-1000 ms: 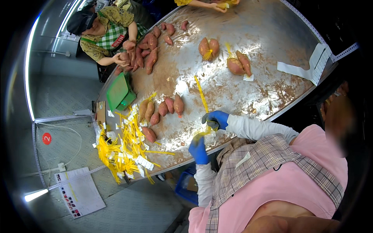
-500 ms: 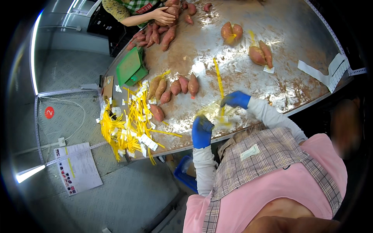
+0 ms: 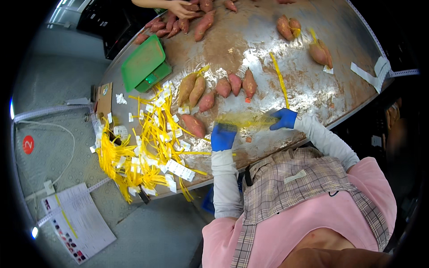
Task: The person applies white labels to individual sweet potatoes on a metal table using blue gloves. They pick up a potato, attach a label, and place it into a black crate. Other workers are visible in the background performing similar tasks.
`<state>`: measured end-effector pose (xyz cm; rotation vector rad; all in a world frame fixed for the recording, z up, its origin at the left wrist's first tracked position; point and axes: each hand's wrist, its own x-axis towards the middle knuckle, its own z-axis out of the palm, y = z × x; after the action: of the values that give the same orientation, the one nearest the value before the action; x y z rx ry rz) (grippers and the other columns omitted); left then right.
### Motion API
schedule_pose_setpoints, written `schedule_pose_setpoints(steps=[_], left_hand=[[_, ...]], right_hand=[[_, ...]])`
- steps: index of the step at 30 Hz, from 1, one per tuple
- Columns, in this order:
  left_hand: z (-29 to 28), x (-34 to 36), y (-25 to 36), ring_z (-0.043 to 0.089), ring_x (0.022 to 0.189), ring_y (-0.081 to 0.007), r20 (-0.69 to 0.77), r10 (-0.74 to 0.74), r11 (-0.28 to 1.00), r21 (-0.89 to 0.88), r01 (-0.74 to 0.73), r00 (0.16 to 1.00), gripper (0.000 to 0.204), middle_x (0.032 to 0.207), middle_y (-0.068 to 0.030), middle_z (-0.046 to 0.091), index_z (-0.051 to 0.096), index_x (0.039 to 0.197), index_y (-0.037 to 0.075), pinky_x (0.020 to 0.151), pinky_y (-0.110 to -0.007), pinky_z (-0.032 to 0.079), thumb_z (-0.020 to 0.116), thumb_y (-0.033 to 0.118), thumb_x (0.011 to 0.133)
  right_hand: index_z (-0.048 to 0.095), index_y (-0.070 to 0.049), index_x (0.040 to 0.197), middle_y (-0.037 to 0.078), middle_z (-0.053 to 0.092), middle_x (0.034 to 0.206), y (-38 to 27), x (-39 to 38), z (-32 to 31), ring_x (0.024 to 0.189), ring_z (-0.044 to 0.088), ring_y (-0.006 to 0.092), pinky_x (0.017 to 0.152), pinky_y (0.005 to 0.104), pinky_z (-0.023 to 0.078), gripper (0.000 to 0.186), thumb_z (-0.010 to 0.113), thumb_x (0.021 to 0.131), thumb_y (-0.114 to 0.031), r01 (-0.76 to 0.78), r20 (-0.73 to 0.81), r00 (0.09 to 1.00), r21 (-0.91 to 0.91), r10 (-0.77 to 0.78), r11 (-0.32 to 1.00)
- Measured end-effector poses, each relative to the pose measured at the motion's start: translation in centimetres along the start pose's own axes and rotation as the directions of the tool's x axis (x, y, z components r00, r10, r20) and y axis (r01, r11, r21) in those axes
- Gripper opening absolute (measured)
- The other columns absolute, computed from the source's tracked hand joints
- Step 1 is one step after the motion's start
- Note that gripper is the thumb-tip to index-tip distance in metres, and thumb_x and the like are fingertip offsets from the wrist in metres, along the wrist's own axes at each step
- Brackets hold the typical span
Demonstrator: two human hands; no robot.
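A yellow mesh bag (image 3: 246,119) is stretched sideways between my blue-gloved hands, low over the metal table. My left hand (image 3: 223,137) is closed on its left end. My right hand (image 3: 284,119) grips the other end, with the fingertips pointing left. The mesh is blurred, and I see no sweet potato inside it. Just beyond it lie three reddish sweet potatoes (image 3: 235,85) in a row. A single sweet potato (image 3: 194,125) rests left of my left hand. Above my right hand a flat yellow strip (image 3: 279,79) runs away across the table.
Many yellow strips with white tags (image 3: 147,147) are heaped at the left edge, beside a green scale (image 3: 145,64). Netted sweet potatoes (image 3: 320,52) lie at the far right. Another person's hand (image 3: 180,9) touches a sweet potato pile at the back.
My hands have moved apart and pulled the mesh bag out wide between them. The whole view has shifted. The other person's hand remains at the far pile.
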<state>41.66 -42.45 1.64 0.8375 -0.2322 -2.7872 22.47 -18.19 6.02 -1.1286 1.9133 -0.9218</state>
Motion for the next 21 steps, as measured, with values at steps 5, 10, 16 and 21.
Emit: schedule_pose_setpoints(steps=[5,10,16,21], left_hand=[[4.8,0.8,-0.9,0.051,0.112,-0.0227,0.186,-0.01,0.752,0.649,-0.116,0.982,0.045,0.125,-0.0099,0.053,0.047,0.125,0.002,0.092,-0.035,0.043,0.043,0.034,0.093],[7.5,1.0,-1.2,0.053,0.094,-0.0126,0.065,-0.421,0.818,0.458,0.348,0.905,0.039,0.109,-0.0051,0.058,0.056,0.119,0.003,0.075,-0.03,0.044,0.053,0.029,0.09],[7.9,0.6,-3.6,0.051,0.06,-0.0084,-0.087,0.08,0.123,0.989,0.077,0.993,0.027,0.075,0.001,0.062,0.069,0.099,0.007,0.054,-0.024,0.04,0.063,0.029,0.085],[7.5,0.7,-4.8,0.043,0.05,-0.0076,-0.137,0.331,0.479,0.877,-0.041,0.934,0.04,0.068,-0.0037,0.061,0.07,0.087,0.004,0.048,-0.022,0.036,0.048,0.037,0.093]], right_hand=[[0.062,-0.006,0.102,0.01,0.063,0.087,0.4,1.8,-0.8,0.089,0.061,0.0244,0.082,0.0372,0.049,0.024,0.057,0.088,-0.024,-0.315,0.168,0.833,0.927,0.527,0.203],[0.06,-0.003,0.102,0.009,0.064,0.087,1.4,3.8,-0.8,0.088,0.063,0.0239,0.082,0.036,0.051,0.023,0.05,0.092,-0.022,-0.111,0.262,0.903,0.908,0.341,-0.403],[0.062,-0.02,0.092,-0.004,0.054,0.065,6.9,6.9,1.4,0.049,0.046,0.0082,0.043,0.0242,0.038,0.023,0.048,0.091,-0.038,-0.284,0.041,0.815,0.898,0.578,0.336],[0.066,-0.008,0.103,0.0,0.064,0.093,10.1,6.8,2.1,0.072,0.055,0.0091,0.066,0.0228,0.043,0.025,0.051,0.091,-0.024,-0.257,-0.086,0.878,0.746,0.471,0.614]])
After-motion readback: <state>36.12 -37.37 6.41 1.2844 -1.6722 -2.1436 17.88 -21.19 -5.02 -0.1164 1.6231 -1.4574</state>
